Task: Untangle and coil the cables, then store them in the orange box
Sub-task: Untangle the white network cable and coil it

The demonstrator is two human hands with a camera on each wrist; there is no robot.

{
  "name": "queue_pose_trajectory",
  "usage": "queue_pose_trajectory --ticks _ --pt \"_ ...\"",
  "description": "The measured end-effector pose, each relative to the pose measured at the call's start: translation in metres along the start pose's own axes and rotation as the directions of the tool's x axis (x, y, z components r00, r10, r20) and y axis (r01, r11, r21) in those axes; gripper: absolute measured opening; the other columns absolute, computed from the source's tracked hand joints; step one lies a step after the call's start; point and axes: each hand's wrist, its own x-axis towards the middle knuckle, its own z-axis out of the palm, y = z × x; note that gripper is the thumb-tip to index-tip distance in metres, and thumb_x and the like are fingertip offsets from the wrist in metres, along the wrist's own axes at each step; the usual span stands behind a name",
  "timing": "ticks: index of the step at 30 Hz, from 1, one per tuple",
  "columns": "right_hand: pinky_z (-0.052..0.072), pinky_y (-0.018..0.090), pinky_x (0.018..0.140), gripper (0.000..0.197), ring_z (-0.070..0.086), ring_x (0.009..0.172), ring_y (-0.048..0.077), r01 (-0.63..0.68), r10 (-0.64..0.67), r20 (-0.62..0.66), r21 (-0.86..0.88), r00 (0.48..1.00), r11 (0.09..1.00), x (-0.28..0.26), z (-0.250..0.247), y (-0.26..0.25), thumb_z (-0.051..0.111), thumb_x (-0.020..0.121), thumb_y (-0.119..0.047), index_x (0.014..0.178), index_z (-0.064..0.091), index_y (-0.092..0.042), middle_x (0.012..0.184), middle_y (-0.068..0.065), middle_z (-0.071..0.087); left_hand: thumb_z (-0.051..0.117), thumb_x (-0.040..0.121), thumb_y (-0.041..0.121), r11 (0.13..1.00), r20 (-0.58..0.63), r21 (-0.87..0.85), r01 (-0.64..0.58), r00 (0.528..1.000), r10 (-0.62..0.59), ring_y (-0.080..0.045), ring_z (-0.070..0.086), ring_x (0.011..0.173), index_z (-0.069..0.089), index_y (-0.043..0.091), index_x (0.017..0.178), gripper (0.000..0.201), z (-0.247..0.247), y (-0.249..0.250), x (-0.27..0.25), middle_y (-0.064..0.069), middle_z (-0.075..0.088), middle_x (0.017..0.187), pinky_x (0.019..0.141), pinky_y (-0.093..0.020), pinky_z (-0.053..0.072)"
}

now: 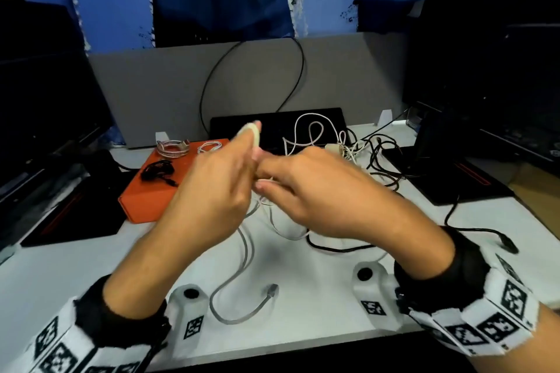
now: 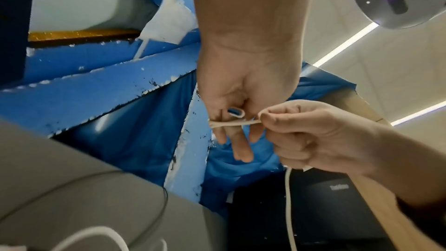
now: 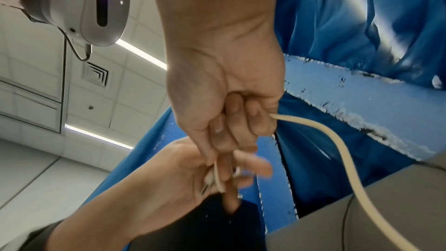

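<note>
Above the white table [image 1: 303, 306], my left hand [image 1: 212, 188] has a white cable [image 1: 245, 254] looped round its fingers. My right hand [image 1: 306, 188] meets it and pinches the same cable. In the left wrist view the cable [image 2: 231, 123] crosses the left hand's fingers [image 2: 239, 146], and the right hand [image 2: 313, 136] grips it from the right. From the right wrist, the cable [image 3: 337, 146] trails out of my right fist [image 3: 222, 102] toward the table. The orange box [image 1: 142, 206] lies at left, closed, with three coiled cables on its top.
A tangle of white and black cables [image 1: 360, 151] lies at the back right, and a black cable [image 1: 333, 248] runs under my right forearm. Dark laptops flank the table on the left [image 1: 75, 212] and right [image 1: 454, 182]. A grey partition [image 1: 166, 85] closes the back.
</note>
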Motion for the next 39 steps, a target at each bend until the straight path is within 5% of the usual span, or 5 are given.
queue_pose_trajectory --ticks 10,21,30,34,39 --pt "0.040 0.033 0.058 0.019 0.052 0.061 0.018 0.047 -0.011 -0.132 0.266 0.991 0.963 -0.001 -0.010 0.015 0.048 0.103 -0.049 0.114 0.050 -0.033 0.060 -0.002 0.050 0.040 0.106 0.030 0.793 0.436 -0.562 0.234 0.899 0.043 -0.037 0.031 0.055 0.063 0.014 0.084 0.036 -0.025 -0.012 0.003 0.008 0.037 0.057 0.056 -0.053 0.029" --pt "0.048 0.043 0.065 0.026 0.063 0.070 0.022 0.141 -0.072 -0.203 0.353 0.977 0.925 -0.003 -0.013 0.021 0.049 0.106 -0.038 0.090 0.063 -0.024 0.071 0.003 0.064 0.035 0.110 0.020 0.109 0.478 -0.877 0.469 0.820 0.316 -0.024 0.072 0.062 0.062 0.004 0.096 0.035 0.002 -0.016 -0.002 -0.001 0.053 0.050 0.098 -0.038 0.052" --pt "0.043 0.038 0.061 0.022 0.049 0.062 0.013 -0.038 0.111 -0.187 0.355 0.976 0.934 0.008 -0.004 0.041 0.041 0.109 -0.040 0.100 0.058 -0.029 0.067 -0.002 0.053 0.024 0.113 0.017 -0.171 0.246 -0.954 0.248 0.969 0.032 -0.017 0.074 0.076 0.046 -0.009 0.137 0.042 -0.026 -0.005 0.008 -0.006 0.068 0.080 0.094 -0.026 0.051" --pt "0.048 0.035 0.067 0.021 0.057 0.067 0.007 -0.084 0.090 -0.001 0.325 0.996 0.942 0.014 0.009 0.041 0.042 0.109 -0.038 0.114 0.063 -0.034 0.073 -0.010 0.062 0.032 0.109 0.014 -0.086 0.083 -0.994 0.062 0.959 -0.270 -0.008 0.075 0.088 0.045 -0.012 0.139 0.042 -0.014 0.001 0.010 0.006 0.074 0.081 0.100 -0.025 0.052" --pt "0.042 0.038 0.064 0.023 0.054 0.068 0.010 -0.009 -0.010 0.113 0.168 0.993 0.986 0.011 0.017 0.023 0.044 0.109 -0.037 0.090 0.057 -0.036 0.064 -0.010 0.051 0.034 0.111 0.015 0.625 -0.166 -0.780 0.024 0.955 -0.245 -0.020 0.073 0.107 0.045 0.004 0.141 0.033 0.008 0.001 0.008 -0.004 0.077 0.106 0.097 -0.031 0.053"
